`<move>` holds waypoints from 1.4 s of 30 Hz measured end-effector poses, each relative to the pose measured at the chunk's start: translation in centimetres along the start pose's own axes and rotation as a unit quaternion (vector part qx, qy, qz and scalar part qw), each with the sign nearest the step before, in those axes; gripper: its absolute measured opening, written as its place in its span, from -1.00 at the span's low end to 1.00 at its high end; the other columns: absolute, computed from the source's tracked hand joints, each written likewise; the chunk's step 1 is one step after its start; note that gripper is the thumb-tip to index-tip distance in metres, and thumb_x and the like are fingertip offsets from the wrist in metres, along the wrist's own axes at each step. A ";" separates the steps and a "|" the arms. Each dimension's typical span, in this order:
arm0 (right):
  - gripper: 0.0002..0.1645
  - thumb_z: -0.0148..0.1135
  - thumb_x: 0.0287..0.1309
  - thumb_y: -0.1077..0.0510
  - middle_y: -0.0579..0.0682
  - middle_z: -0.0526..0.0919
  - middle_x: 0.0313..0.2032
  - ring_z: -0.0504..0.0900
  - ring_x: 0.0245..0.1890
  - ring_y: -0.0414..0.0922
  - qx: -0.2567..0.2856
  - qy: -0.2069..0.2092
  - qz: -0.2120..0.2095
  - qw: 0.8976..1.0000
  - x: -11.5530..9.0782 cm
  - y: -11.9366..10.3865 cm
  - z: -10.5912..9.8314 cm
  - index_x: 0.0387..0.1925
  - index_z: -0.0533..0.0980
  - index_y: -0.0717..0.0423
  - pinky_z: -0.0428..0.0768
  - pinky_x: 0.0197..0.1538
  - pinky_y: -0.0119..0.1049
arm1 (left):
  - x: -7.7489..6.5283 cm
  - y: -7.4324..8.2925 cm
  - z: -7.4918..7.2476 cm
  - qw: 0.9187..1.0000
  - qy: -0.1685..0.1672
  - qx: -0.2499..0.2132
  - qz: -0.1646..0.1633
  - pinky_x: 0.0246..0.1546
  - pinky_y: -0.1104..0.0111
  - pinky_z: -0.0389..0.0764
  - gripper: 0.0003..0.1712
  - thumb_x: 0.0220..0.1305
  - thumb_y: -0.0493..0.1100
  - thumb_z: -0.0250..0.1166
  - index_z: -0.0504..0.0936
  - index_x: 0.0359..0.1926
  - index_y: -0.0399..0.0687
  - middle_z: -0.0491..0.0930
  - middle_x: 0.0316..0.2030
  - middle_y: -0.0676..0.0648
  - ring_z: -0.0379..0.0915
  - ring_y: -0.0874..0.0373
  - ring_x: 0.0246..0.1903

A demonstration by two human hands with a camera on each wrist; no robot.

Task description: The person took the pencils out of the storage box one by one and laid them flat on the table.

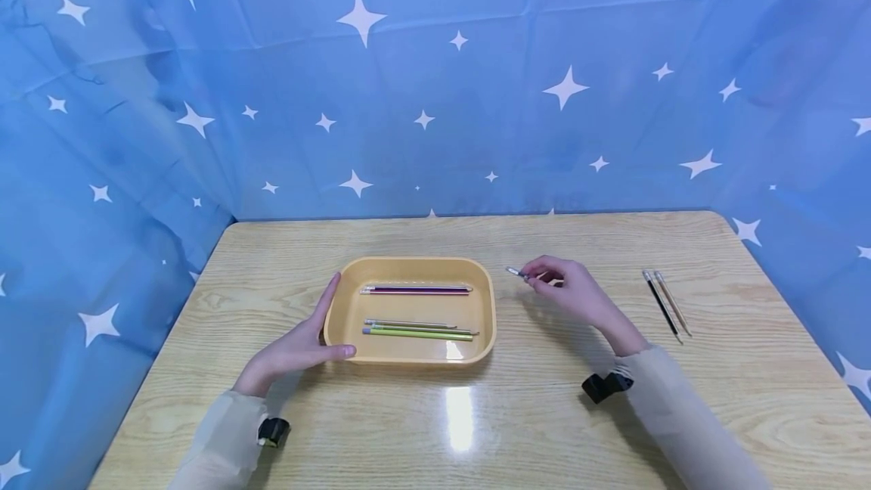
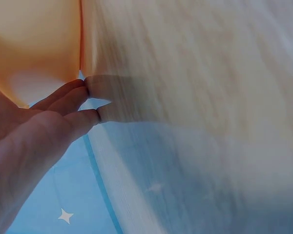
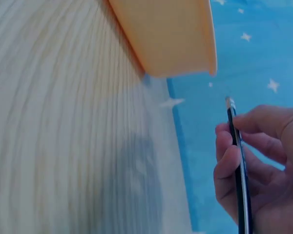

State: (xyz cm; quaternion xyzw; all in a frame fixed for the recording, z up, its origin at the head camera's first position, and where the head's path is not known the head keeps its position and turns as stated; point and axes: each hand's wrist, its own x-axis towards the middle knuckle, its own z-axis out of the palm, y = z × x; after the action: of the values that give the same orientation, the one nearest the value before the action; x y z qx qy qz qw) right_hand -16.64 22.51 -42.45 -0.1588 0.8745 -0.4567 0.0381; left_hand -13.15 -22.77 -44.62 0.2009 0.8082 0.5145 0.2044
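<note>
A shallow light-orange tray (image 1: 415, 360) stands on the table with pencils lying in two groups. At the back are dark purple pencils (image 1: 416, 291); nearer the front are a silvery pencil (image 1: 408, 323) and yellow-green pencils (image 1: 418, 333). My left hand (image 1: 299, 346) rests at the tray's left front corner, its fingers extended along the left side and thumb at the front rim. To the right of the tray, my right hand (image 1: 568, 286) pinches a black pencil (image 3: 239, 170) between thumb and fingers. The pencil's pale eraser end points toward the tray.
Two more pencils lie side by side on the right of the wooden table (image 1: 544, 429), one black (image 1: 661, 306) and one light brown (image 1: 674, 305). A blue curtain (image 1: 435, 97) with white stars hangs behind the table and along its sides.
</note>
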 end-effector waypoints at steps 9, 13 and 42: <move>-0.81 0.17 0.29 0.31 0.22 0.63 -0.28 0.61 -0.34 0.06 -0.017 0.057 0.034 0.998 -2.4 2.5 -2.0 -0.11 0.56 0.31 0.57 -0.40 -0.33 | -0.1 -0.1 0.0 1.000 -0.001 -0.012 -0.005 0.30 -0.12 -0.11 0.32 0.19 -0.09 0.40 -0.54 0.49 0.26 -0.45 0.49 -0.18 -0.31 -0.20 0.42; -0.80 0.16 0.29 0.28 0.20 0.63 -0.30 0.63 -0.37 -0.04 -0.034 0.084 0.052 0.995 -3.6 3.4 -3.1 -0.12 0.56 0.34 0.58 -0.39 -0.35 | -0.1 0.0 0.0 1.000 -0.003 -0.017 -0.005 0.30 -0.13 -0.12 0.32 0.19 -0.09 0.40 -0.54 0.49 0.27 -0.46 0.49 -0.16 -0.33 -0.19 0.42; -0.70 0.27 0.24 0.13 0.15 0.65 -0.33 0.47 -0.44 -0.36 -0.163 0.165 0.148 0.961 -7.8 7.4 -8.5 -0.16 0.59 0.33 0.44 -0.48 -0.44 | 0.0 -0.2 -0.1 1.000 -0.004 -0.024 -0.015 0.31 -0.08 -0.07 0.30 0.20 -0.08 0.38 -0.54 0.48 0.33 -0.48 0.49 -0.14 -0.28 -0.16 0.42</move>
State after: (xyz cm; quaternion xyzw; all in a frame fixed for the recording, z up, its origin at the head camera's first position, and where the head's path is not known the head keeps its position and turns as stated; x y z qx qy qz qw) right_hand -12.86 35.58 -44.10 0.0458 0.9451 -0.3168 -0.0663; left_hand -13.26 -22.92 -44.73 0.1859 0.7978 0.5299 0.2196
